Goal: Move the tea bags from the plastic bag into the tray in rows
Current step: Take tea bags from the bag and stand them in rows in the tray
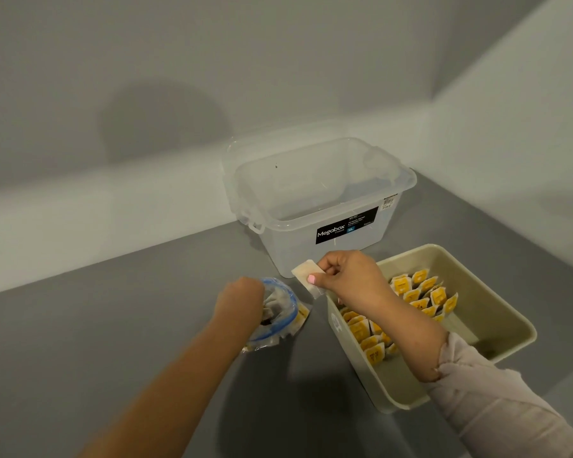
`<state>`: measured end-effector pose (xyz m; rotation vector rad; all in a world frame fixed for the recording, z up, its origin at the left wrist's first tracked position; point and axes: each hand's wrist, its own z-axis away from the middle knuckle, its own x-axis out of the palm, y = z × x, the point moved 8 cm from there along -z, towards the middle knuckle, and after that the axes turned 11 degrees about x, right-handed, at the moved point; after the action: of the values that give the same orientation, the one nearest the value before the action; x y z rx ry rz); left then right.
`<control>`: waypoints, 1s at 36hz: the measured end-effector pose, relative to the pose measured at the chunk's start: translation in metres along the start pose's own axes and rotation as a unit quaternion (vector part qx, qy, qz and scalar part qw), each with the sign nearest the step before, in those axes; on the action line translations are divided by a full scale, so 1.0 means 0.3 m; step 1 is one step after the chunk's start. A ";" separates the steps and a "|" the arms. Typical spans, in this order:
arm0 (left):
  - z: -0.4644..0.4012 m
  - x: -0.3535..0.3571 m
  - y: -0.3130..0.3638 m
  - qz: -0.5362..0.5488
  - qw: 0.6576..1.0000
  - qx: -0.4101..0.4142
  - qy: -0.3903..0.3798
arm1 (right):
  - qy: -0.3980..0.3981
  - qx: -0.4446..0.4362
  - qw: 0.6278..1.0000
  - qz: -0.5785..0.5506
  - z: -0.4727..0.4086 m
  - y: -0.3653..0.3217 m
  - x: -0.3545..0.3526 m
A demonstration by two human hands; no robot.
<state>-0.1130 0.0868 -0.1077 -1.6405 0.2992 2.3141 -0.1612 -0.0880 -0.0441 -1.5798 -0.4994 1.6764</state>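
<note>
Two hands in the head view, both busy. Our left hand, lower centre of frame, was sunk into the mouth of the plastic bag; its fingers were hidden inside, so we couldn't tell their grip. Our right hand, centre frame, pinched one tea bag between thumb and fingers, held in the air above the gap between bag and tray. Tray sat lower right, with yellow-tagged tea bags standing in rows inside. Clear storage box stood behind, mid-frame, on the grey surface.
</note>
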 end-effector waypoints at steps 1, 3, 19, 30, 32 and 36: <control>-0.020 -0.003 -0.004 0.010 0.999 0.025 0.027 | -0.001 -0.001 1.000 -0.003 -0.001 -0.003 0.002; -0.016 -0.007 -0.023 0.060 0.998 0.016 0.023 | -0.003 -0.003 1.000 -0.009 -0.005 -0.009 0.008; 0.054 -0.075 -0.103 0.462 0.862 0.066 0.200 | 0.010 -0.019 1.000 -0.022 -0.031 -0.046 0.050; 0.081 -0.139 0.037 0.557 0.791 0.107 0.231 | 0.050 -0.019 0.998 -0.031 -0.034 -0.054 0.021; 0.082 -0.155 0.067 0.546 0.794 0.123 0.236 | 0.057 -0.011 0.998 -0.039 -0.037 -0.046 0.006; 0.089 -0.189 0.128 0.491 0.818 0.163 0.250 | 0.061 0.004 0.995 -0.075 -0.042 -0.018 -0.024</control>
<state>-0.1325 0.0533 -0.0453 -2.1588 1.9369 2.0718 -0.1480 -0.0926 -0.0373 -1.5879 -0.5344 1.4590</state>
